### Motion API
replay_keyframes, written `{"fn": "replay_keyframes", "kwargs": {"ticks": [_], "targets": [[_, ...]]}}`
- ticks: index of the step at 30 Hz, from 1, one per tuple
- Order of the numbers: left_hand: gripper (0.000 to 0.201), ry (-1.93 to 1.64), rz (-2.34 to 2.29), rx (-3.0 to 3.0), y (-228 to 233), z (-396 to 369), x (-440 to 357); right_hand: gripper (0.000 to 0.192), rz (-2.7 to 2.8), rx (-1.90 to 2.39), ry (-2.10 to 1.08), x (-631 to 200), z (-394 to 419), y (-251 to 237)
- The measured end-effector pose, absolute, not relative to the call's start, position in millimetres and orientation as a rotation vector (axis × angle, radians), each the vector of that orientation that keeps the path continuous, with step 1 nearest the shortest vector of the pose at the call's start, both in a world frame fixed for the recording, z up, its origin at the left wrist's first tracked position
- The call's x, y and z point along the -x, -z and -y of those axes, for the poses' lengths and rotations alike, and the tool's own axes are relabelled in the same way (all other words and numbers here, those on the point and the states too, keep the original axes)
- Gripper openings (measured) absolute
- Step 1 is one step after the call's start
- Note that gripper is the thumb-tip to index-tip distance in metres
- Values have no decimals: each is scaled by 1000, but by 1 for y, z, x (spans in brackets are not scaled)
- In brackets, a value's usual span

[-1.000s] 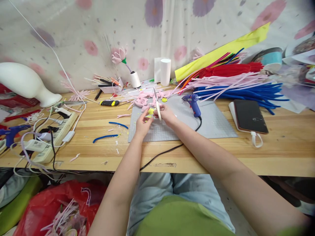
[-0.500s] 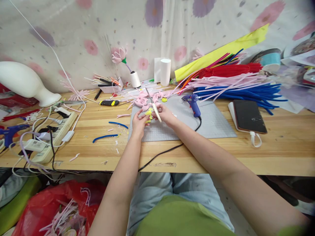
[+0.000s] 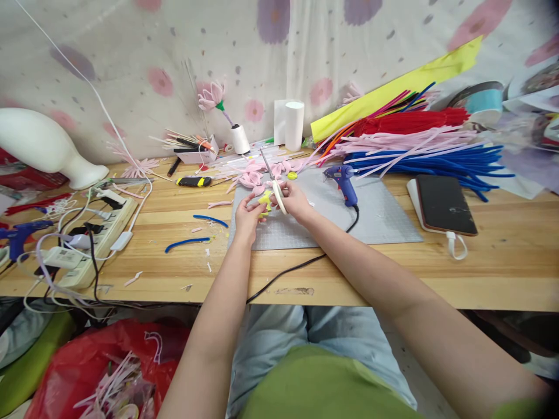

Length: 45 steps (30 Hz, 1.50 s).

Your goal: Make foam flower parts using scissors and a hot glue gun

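Observation:
My left hand (image 3: 247,215) pinches a small yellow fuzzy piece (image 3: 264,201) over the grey cutting mat (image 3: 384,218). My right hand (image 3: 296,200) grips scissors (image 3: 274,184) with white handles, the blades pointing up and away, right beside the yellow piece. Just behind my hands lie pink pipe-cleaner petals (image 3: 253,173) and a small yellow bit (image 3: 292,176).
A blue glue gun (image 3: 343,181) lies on the mat, its black cord running off the table's front edge. A phone (image 3: 444,203) rests at right, piles of pipe cleaners (image 3: 428,154) behind it. A power strip (image 3: 94,233) with cables sits left; blue pipe-cleaner scraps (image 3: 187,242), a red bag (image 3: 100,372) below.
My hands shifted slightly left on the mat; the scissors' blades tilted from nearly upright to leaning left. The yellow piece stays pinched in my left hand.

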State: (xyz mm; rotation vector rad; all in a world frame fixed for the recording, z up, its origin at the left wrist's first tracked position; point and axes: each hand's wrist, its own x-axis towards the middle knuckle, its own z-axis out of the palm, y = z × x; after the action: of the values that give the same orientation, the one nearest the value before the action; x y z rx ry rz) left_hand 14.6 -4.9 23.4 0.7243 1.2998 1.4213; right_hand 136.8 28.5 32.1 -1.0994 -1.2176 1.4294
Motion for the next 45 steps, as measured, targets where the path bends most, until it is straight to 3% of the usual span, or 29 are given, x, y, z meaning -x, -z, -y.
{"fn": "replay_keyframes", "kwargs": {"ticks": [18,25,33,38,45], "targets": [[50,-1427,-1273,-700,-23,3,-13,38,1280,1116,-1390,-134,-29,-28],[44,-1460,-1269,-662,-21,1,-11,47,1313,1161,-1401,-136,-28,-35],[17,-1646,-1093,-254,-28,-5,-7,47,2032,1468,-922,-178,-28,-53],[12,-1671,-1032,-203,-25,-7,-7,49,2341,1485,-837,-177,-22,-58],[12,-1717,-969,-123,-24,-7,-2,53,2362,1481,-899,-171,-19,-60]]}}
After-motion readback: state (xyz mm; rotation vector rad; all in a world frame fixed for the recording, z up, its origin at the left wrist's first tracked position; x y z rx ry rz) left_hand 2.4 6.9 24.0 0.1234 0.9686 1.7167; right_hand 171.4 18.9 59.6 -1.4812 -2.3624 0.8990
